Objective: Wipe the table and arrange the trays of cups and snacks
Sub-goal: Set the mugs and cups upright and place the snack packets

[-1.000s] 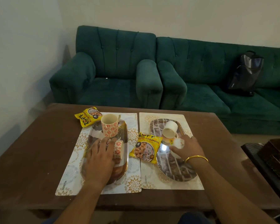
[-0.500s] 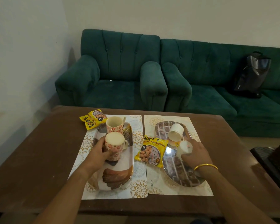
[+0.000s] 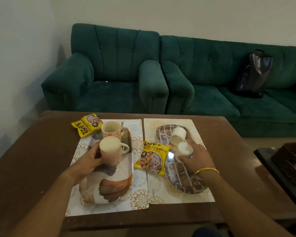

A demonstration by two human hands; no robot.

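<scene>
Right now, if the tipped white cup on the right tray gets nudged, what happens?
Probably rolls: the tipped white cup lies on its side on the glossy right tray. Likely light and crushable; it looks like thin paper.

Dim, warm indoor light, soft shadow of the armchair (image 3: 109,74) on the wall (image 3: 15,65) at left, white glare on the shiny tray (image 3: 181,177) at right, mild overall softness, wide-angle bending toward the edges, murky dark right corner.

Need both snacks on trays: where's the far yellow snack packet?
The far snack packet lies, in the head view, at the back-left corner of the left placemat, just left of the upright patterned mug.
</scene>
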